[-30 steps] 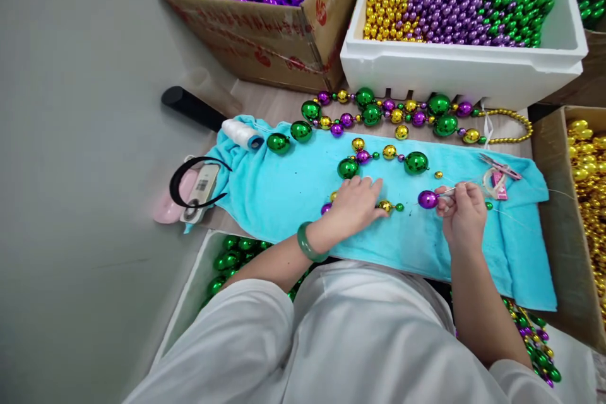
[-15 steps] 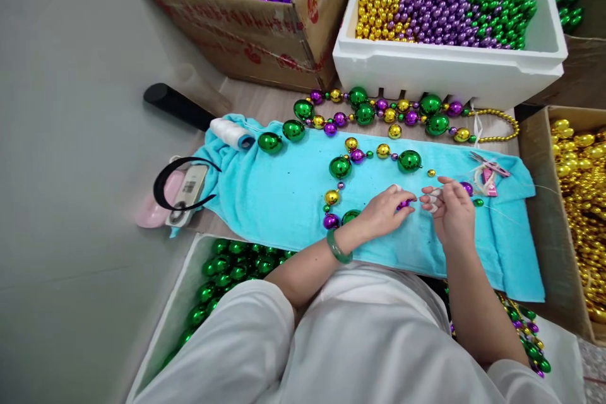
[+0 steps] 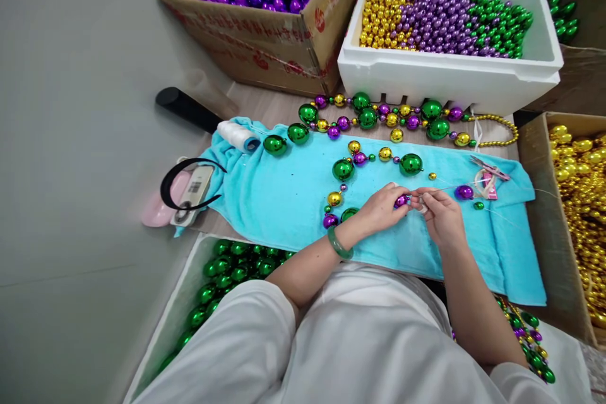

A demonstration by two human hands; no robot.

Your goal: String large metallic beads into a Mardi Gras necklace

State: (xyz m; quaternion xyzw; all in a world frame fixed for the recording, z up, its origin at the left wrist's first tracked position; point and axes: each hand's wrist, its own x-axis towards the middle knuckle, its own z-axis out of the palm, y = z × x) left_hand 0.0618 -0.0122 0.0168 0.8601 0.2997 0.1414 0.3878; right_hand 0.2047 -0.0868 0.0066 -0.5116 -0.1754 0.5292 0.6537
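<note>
Closing their gap, the left hand (image 3: 384, 208) pinches a purple bead (image 3: 401, 201); the right hand (image 3: 444, 214) presses its fingertips together, contents unclear. Threading seems underway.

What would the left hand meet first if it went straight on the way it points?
Probably the right hand, just ahead of the left hand's fingertips; whether they touch is unclear.

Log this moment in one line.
left hand: holds purple bead; right hand: close against left; below: turquoise towel; nearby: small green bead
</note>
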